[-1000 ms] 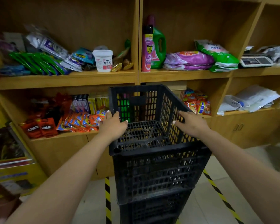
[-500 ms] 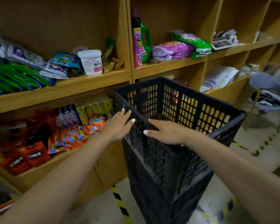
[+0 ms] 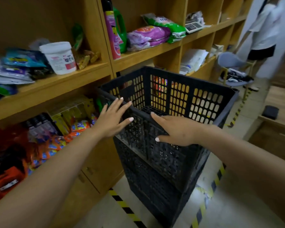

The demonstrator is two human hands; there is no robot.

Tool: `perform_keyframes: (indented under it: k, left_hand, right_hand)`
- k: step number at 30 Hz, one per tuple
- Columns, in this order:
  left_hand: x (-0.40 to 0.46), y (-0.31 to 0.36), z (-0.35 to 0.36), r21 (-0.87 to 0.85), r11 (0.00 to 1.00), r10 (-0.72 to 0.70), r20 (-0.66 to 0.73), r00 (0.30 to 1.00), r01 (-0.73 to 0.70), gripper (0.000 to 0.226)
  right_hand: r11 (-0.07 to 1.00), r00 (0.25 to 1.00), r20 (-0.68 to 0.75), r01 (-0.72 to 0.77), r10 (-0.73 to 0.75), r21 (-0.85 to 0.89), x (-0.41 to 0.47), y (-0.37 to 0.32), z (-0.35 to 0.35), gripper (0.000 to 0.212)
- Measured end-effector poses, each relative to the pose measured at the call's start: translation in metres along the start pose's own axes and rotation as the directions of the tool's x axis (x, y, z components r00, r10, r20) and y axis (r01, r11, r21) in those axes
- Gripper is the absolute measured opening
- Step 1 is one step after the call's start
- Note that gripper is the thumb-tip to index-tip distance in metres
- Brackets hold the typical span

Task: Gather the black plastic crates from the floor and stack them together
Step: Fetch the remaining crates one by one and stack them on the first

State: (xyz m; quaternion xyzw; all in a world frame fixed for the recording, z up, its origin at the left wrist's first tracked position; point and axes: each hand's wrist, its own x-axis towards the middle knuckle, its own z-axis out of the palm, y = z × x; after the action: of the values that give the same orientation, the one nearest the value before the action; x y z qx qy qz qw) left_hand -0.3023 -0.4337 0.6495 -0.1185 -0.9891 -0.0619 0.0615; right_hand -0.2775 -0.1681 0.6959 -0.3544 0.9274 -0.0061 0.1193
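**Crates stacked, hands flat against the top one**

The stack of black crates [image 3: 156, 162] stands on the floor beside the wooden shelves [image 3: 59, 83], the top crate [image 3: 179, 99] seated. The left hand [image 3: 111, 120] and right hand [image 3: 176, 130] rest with fingers spread, gripping nothing. No loose crates show; stacking looks nearly finished.

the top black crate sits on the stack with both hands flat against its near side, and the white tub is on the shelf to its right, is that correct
Not quite. The head view shows the white tub on the shelf to the left of the top black crate, not to its right. The rest holds: the crate sits on the stack, with the left hand and the right hand flat and open against its near side.
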Motion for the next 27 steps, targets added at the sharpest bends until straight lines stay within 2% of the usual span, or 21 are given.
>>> perform_keyframes:
  k: [5, 10, 13, 16, 20, 24, 27]
  left_hand:
    - [0.005, -0.026, 0.003, 0.013, 0.978, 0.207, -0.057, 0.977, -0.206, 0.075]
    - [0.038, -0.06, -0.008, 0.073, 0.905, 0.422, -0.055, 0.905, -0.418, 0.071]
    - [0.061, -0.078, -0.008, 0.084, 0.909, 0.414, -0.066, 0.908, -0.408, 0.068]
    - [0.076, -0.085, -0.002, 0.065, 0.911, 0.411, -0.092, 0.907, -0.406, 0.062]
    - [0.074, -0.085, 0.008, 0.057, 0.9, 0.435, -0.2, 0.878, -0.433, 0.062]
    - [0.074, -0.076, 0.012, 0.022, 0.899, 0.428, -0.249, 0.869, -0.437, 0.063]
    - [0.071, -0.076, 0.019, 0.02, 0.893, 0.438, -0.273, 0.857, -0.45, 0.063]
  right_hand:
    - [0.985, 0.984, -0.045, -0.171, 0.171, 0.012, 0.001, -0.019, 0.001, 0.081]
    - [0.883, 0.868, -0.222, -0.467, 0.444, -0.057, 0.015, -0.053, 0.013, 0.091]
    - [0.79, 0.756, -0.289, -0.613, 0.587, 0.003, 0.021, -0.059, 0.02, 0.084]
    - [0.712, 0.644, -0.435, -0.702, 0.629, -0.012, 0.025, -0.065, 0.03, 0.081]
    - [0.67, 0.579, -0.453, -0.74, 0.678, 0.057, 0.032, -0.065, 0.03, 0.084]
    - [0.617, 0.51, -0.485, -0.783, 0.71, 0.08, 0.033, -0.06, 0.026, 0.079]
    - [0.621, 0.503, -0.514, -0.78, 0.695, 0.075, 0.026, -0.064, 0.035, 0.081]
